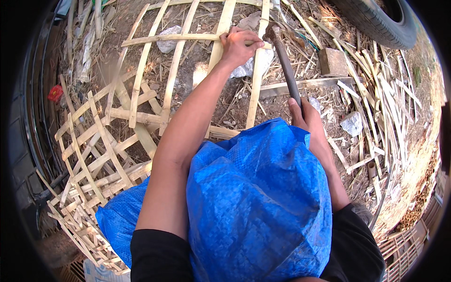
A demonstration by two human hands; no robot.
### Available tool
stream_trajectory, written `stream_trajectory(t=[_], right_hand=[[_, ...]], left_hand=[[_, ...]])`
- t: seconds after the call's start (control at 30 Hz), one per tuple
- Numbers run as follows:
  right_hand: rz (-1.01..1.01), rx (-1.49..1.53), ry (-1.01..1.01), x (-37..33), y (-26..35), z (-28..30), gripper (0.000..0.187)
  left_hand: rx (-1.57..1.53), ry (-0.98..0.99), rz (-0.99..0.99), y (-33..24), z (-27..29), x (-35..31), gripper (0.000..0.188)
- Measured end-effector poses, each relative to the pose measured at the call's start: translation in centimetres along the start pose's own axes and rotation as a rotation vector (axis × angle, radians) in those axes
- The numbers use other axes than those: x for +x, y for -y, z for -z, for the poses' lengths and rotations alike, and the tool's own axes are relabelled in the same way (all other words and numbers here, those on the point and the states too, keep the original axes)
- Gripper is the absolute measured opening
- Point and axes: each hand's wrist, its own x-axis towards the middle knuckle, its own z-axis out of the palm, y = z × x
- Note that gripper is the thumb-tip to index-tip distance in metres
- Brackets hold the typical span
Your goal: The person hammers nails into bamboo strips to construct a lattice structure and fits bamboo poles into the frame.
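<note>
Bamboo lattice frame (pixel 174 75), pale split slats crossed in a grid, lying flat on bare ground strewn with straw, filling the scene from nine o'clock round to twelve. Left hand (pixel 238 46), at twelve o'clock, fingers curled down over the top horizontal slat where it crosses an upright one, pressing on the joint. Right hand (pixel 307 118), at about two o'clock from centre, fingers wrapped tight round the lower end of a hammer (pixel 284 63); its dark handle slants up toward twelve, the head hanging just beside the left hand's knuckles, whether touching the slat I cannot tell. Blue woven tarp (pixel 256 202), draped over the lap, at six o'clock. Tyre (pixel 380 21) at one o'clock. Brick-like block (pixel 332 61) near it. Loose bamboo strips (pixel 380 94) heaped at three o'clock.
</note>
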Motion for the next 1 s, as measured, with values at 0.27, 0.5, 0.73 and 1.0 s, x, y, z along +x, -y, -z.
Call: stream_trajectory(t=[0.27,0.5,0.73,1.0], right_hand=[[-0.009,-0.010,0.031,0.7,-0.4,0.9,0.042],[0.006,-0.069,-0.003,-0.1,0.5,0.9,0.041],[0.026,-0.065,-0.029,-0.8,1.2,1.3,0.040],[0.036,-0.161,-0.013,-0.3,1.0,0.5,0.038]], left_hand=[[-0.058,0.013,0.002,0.4,-0.1,0.1,0.015],[-0.027,-0.029,-0.047,0.2,-0.2,0.1,0.021],[-0.019,0.014,-0.017,-0.2,-0.1,0.2,0.022],[0.009,0.021,-0.020,0.0,0.2,0.0,0.020]])
